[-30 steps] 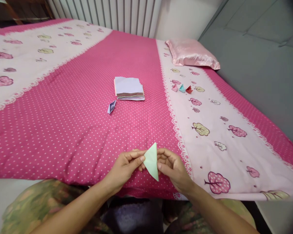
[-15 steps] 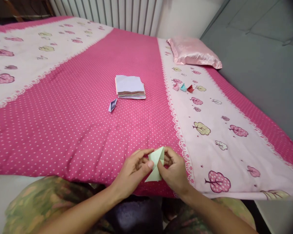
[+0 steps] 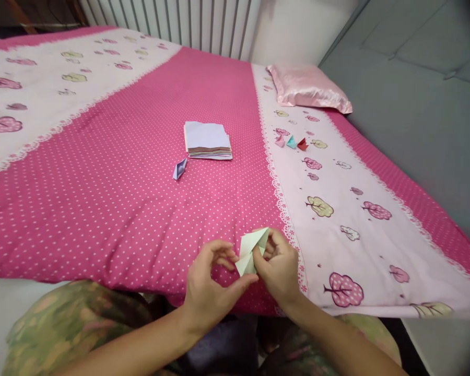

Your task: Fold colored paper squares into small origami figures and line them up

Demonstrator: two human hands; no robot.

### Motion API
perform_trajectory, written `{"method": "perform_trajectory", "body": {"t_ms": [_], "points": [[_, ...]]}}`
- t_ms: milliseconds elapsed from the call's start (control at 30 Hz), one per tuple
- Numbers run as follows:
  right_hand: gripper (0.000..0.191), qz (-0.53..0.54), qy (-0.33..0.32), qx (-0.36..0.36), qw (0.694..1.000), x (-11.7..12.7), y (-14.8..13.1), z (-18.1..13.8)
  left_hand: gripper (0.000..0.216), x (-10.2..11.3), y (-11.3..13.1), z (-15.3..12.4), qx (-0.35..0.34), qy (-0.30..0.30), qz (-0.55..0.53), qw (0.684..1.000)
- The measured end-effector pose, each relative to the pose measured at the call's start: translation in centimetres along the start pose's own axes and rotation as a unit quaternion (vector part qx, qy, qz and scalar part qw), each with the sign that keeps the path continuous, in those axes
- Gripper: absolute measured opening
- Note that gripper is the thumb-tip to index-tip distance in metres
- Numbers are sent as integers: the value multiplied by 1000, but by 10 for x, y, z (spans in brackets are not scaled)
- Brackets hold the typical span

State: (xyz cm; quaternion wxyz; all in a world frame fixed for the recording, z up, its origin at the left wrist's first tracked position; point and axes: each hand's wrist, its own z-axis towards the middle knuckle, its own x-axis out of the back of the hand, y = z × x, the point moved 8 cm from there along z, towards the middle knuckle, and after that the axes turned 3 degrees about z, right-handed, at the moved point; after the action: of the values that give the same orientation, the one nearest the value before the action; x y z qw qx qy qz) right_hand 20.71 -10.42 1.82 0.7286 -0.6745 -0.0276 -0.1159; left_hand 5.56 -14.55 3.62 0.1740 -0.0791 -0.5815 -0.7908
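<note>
A pale green folded paper (image 3: 250, 245) is pinched in my right hand (image 3: 279, 266), the thumb pressed on its front and the fingers behind it. It is held tilted above the near edge of the bed. My left hand (image 3: 211, 279) is beside it on the left, thumb and fingers spread apart. The left thumb tip lies at the paper's lower edge and the fingertips come close to its left corner; whether they press on it I cannot tell.
A stack of square paper sheets (image 3: 207, 140) lies on the pink bedspread (image 3: 133, 198), with a purple paper boat (image 3: 179, 169) near it. Pink (image 3: 280, 141), light blue (image 3: 291, 141) and red (image 3: 302, 144) paper boats stand in a row. A pink pillow (image 3: 309, 89) lies farther back.
My left hand has loosened its pinch on the paper and spread its fingers, its thumb dropping to the lower edge. The green paper has turned and risen slightly in my right hand.
</note>
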Motion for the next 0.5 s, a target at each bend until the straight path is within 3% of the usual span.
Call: {"method": "perform_trajectory", "body": {"t_ms": [133, 233, 367, 500], "points": [[14, 39, 2, -1, 999, -4, -1, -4, 22, -8, 3, 8, 4, -33, 3, 999], [15, 81, -16, 5, 997, -8, 0, -6, 6, -14, -7, 14, 58, -77, -50, 994], [17, 129, -49, -4, 990, -14, 4, -8, 9, -27, -19, 17, 115, -149, -168, 968], [17, 132, -57, -2, 990, -15, 3, -9, 13, -33, -30, 17, 175, -134, -256, 941]]}}
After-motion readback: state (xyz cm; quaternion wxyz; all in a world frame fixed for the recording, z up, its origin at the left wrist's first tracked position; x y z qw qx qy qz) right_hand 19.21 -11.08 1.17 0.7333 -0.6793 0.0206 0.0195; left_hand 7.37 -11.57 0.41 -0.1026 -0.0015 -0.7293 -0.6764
